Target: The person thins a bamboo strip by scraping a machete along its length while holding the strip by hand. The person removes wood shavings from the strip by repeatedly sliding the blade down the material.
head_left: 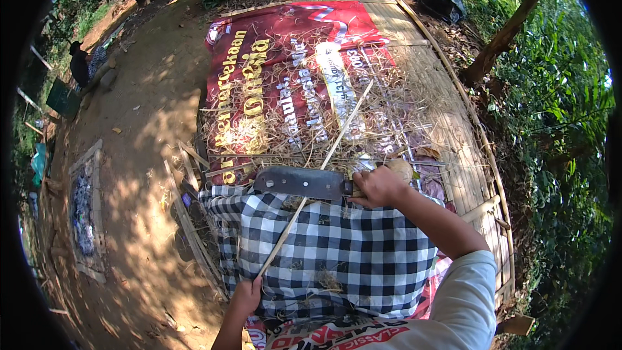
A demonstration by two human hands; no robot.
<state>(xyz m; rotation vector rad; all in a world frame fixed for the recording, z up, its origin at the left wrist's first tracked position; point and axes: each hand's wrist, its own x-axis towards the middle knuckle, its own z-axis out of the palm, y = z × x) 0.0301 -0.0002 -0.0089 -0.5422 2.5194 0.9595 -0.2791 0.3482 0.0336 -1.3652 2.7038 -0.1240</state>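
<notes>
My right hand (pixel 376 188) is closed round the handle of a machete, whose broad dark blade (pixel 299 182) points left above my lap. The blade lies across a long, thin, pale bamboo strip (pixel 343 131); whether its edge bites into the strip I cannot tell. My left hand (pixel 245 296) grips the strip's near end, low at the left. From there the strip slants up and away to the right, over the banner. A black-and-white checked cloth (pixel 324 246) covers my lap, with a few shavings on it.
A red printed banner (pixel 285 45) strewn with curled shavings (pixel 272 116) covers much of a bamboo platform (pixel 453 129). Split bamboo pieces (pixel 191 227) lie on the left. Farther left, a framed panel (pixel 85 210) rests on the dirt, and a person (pixel 80 65) is in the distance.
</notes>
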